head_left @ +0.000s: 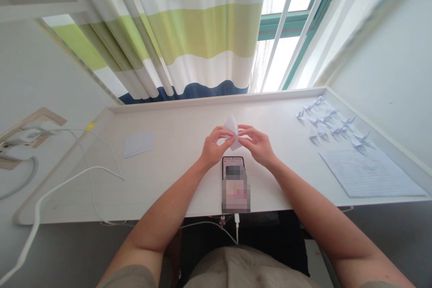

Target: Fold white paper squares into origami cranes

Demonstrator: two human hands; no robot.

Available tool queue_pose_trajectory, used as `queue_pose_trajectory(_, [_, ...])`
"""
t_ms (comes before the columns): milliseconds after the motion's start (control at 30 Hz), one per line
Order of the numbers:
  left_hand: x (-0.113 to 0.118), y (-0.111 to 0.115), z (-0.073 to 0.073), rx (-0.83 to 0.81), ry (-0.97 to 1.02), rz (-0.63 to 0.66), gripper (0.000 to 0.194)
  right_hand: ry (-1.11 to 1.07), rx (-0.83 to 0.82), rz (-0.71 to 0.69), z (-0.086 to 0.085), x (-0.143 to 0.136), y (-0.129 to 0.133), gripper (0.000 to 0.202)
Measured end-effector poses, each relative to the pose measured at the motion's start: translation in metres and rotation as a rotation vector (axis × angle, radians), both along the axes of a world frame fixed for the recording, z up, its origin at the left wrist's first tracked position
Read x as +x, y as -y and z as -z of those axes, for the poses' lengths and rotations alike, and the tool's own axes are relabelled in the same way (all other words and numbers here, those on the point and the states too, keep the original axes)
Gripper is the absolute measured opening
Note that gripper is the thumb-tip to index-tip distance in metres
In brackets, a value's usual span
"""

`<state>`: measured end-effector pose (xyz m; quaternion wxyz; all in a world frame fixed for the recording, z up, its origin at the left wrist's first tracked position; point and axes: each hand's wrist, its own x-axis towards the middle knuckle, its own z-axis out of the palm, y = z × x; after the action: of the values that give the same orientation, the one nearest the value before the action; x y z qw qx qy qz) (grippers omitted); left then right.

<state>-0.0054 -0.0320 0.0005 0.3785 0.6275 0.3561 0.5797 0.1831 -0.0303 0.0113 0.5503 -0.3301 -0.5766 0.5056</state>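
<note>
A small folded sheet of white paper (231, 125) is held up between both hands above the desk, its pointed top standing over the fingers. My left hand (216, 144) pinches its left side with thumb and forefinger. On the other side, my right hand (256, 143) pinches the paper's right side the same way. The fingertips nearly meet at the paper's middle, and the finer creases there are too small to make out. Just below the hands lies a phone (232, 184) with its screen lit and partly blurred.
Flat white paper sheets (139, 144) lie on the desk (175, 126) to the left. Several folded paper cranes (330, 121) stand at the back right, beyond a written sheet (369, 173). A white cable (236, 222) plugs into the phone; another cable (64, 184) crosses the left side.
</note>
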Motion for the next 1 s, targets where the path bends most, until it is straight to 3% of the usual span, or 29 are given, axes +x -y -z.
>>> queue_pose_trajectory(167, [0.003,0.001,-0.002,0.023,-0.001,-0.071,0.020,0.033,0.040,0.005,0.004,-0.003,0.002,0.025])
queue_pose_trajectory(300, [0.002,0.000,-0.002,0.035,-0.051,-0.103,0.019,0.174,0.200,0.098,0.008,-0.002,0.001,0.022])
queue_pose_trajectory(467, [-0.003,0.001,-0.001,0.067,-0.230,-0.192,0.015,0.332,0.415,0.214,0.010,0.000,-0.001,0.018])
queue_pose_trajectory(700, [-0.004,0.003,-0.001,0.148,-0.430,-0.238,0.015,0.391,0.486,0.237,0.011,-0.002,-0.001,0.013])
queue_pose_trajectory(1000, [-0.007,-0.001,0.002,0.393,-0.573,-0.254,0.016,0.570,0.685,0.367,0.019,-0.002,-0.007,0.011])
